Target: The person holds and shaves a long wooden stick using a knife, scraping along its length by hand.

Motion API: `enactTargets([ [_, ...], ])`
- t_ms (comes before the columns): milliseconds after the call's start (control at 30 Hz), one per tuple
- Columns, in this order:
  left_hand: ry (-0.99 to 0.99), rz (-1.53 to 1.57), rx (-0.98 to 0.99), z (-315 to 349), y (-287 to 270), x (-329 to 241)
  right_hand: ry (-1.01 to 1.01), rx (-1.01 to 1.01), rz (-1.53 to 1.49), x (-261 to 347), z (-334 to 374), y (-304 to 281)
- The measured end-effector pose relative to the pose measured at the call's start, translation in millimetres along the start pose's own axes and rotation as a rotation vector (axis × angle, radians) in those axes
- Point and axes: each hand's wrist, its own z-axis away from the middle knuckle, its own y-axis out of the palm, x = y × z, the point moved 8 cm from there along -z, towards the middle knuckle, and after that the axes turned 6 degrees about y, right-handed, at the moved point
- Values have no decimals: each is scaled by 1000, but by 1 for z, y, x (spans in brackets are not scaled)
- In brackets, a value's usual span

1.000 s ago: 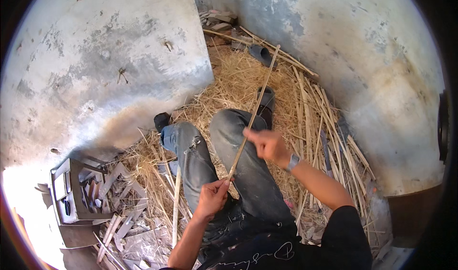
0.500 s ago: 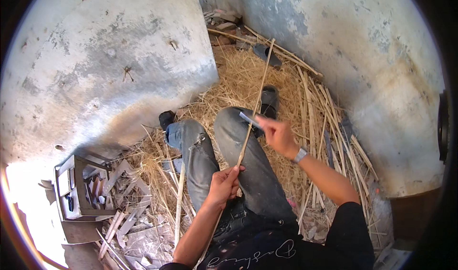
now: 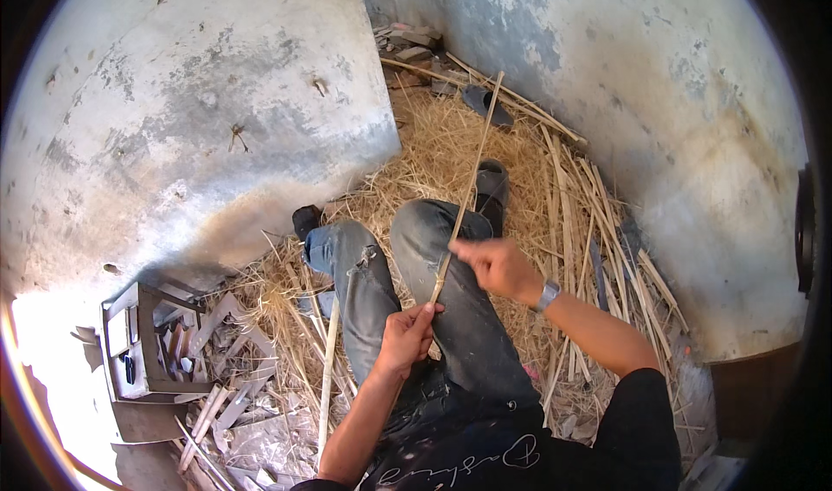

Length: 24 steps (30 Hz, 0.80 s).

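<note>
A long, thin bamboo strip (image 3: 477,166) slants up across my right thigh, its far end above the floor near a dark slipper. My left hand (image 3: 406,342) pinches it between thumb and fingers over my lap, and its lower part passes back under that forearm. Closed fingers of my right hand (image 3: 501,269) lie against the strip's right edge, a little beyond the left hand. They hold a small knife, whose blade showed half a second ago and is now hidden by the hand and strip. Pale fibres stand off the strip just ahead of my left thumb.
Dry shavings (image 3: 425,136) cover the floor around my legs. Many split bamboo lengths (image 3: 563,201) lie along the right wall (image 3: 685,144). A dark slipper (image 3: 487,105) lies ahead. At left stand a tilted wooden box frame (image 3: 143,385) and scrap pieces, beside a stained wall (image 3: 199,101).
My right hand has slid down the strip toward my left hand, and the knife blade has gone out of sight. The left hand keeps its grip in nearly the same place.
</note>
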Motion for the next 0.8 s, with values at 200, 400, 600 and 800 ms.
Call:
enactTargets([
  [200, -203, 271, 143, 3, 0, 5, -36, 63, -38, 34, 17, 8],
  [400, -383, 601, 218, 19, 3, 24, 37, -125, 41, -4, -10, -17],
  [600, -325, 458, 265, 29, -3, 27, 256, -306, 125, -52, -45, -46],
  [800, -374, 564, 194, 26, -5, 28, -3, -46, -5, 3, 5, 18],
])
